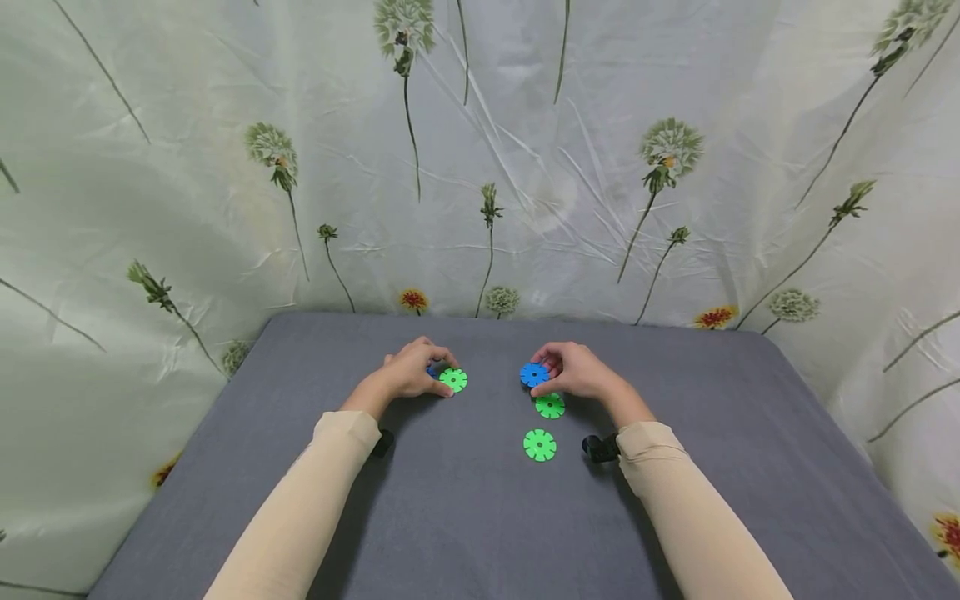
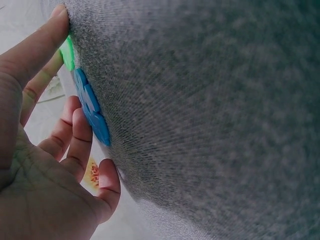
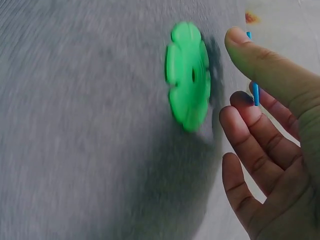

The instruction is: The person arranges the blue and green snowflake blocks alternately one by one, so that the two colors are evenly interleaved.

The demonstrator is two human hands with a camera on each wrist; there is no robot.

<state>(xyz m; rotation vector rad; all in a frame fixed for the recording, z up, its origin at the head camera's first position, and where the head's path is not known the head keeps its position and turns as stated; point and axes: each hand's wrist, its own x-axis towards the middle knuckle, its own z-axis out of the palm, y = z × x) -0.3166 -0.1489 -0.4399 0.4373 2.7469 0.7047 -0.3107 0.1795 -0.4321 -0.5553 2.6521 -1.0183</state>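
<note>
My left hand (image 1: 408,372) is low at the table's far middle, thumb and index finger at opposite edges of a green notched plastic disc (image 1: 453,380). Beside it, a blue notched disc (image 2: 91,107) lies under the curled fingers, mostly hidden in the head view. To the right, my right hand (image 1: 581,371) pinches another blue notched disc (image 1: 534,375) by its edges between thumb and fingers; only its thin rim shows in the right wrist view. Just below that hand a second green disc (image 1: 550,406) lies flat, partly covered. Nearer the front is a third green disc (image 1: 539,445).
A grey cloth covers the table (image 1: 465,525). Behind it hangs a pale curtain (image 1: 525,167) with a dandelion print, meeting the table's back edge. Each wrist carries a small black camera (image 1: 600,448).
</note>
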